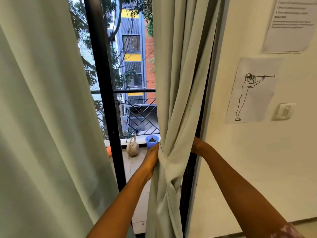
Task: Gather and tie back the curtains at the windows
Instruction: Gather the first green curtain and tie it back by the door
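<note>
A pale green curtain (178, 83) hangs bunched at the right side of the window, cinched at waist height by a fabric band (163, 154) of the same colour. My left hand (152, 157) presses flat against the left side of the bunch at the band. My right hand (195, 146) reaches round the right side, and its fingers are hidden behind the cloth. A second pale green curtain (42, 117) hangs loose and spread on the left.
A black window frame post (104, 91) stands between the two curtains. Outside are a balcony railing (137, 115), a beige watering can (132, 148) and a blue pot (151, 141). Papers (252, 90) and a wall switch (283, 111) are on the right wall.
</note>
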